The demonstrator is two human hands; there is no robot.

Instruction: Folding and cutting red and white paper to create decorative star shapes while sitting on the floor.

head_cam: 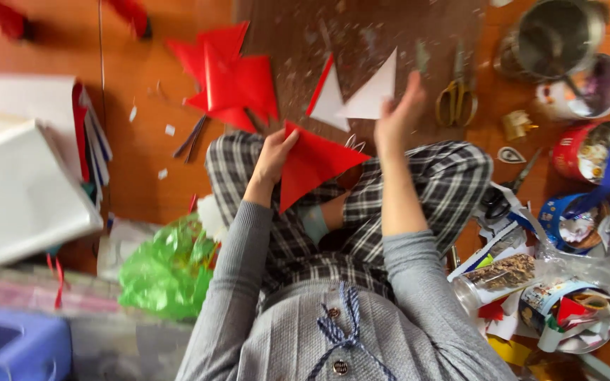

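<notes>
I sit cross-legged in plaid trousers on an orange floor. My left hand [274, 154] grips the edge of a folded red paper triangle [313, 164] held above my knees. Raised beside it, my right hand [398, 116] is blurred, its fingers spread with nothing in them. Just beyond my right hand lie two triangular pieces showing their white side [372, 92], one with a red edge. A pile of folded red paper shapes [229, 76] lies farther out to the left. Yellow-handled scissors [456, 99] rest on the floor right of my right hand.
A dark mat [361, 32] strewn with paper scraps lies ahead. Metal tins [558, 35], a red tin [582, 149] and paper-filled containers [573, 314] crowd the right. A white box [19, 187], green plastic bag [167, 271] and blue stool [8, 346] sit at left.
</notes>
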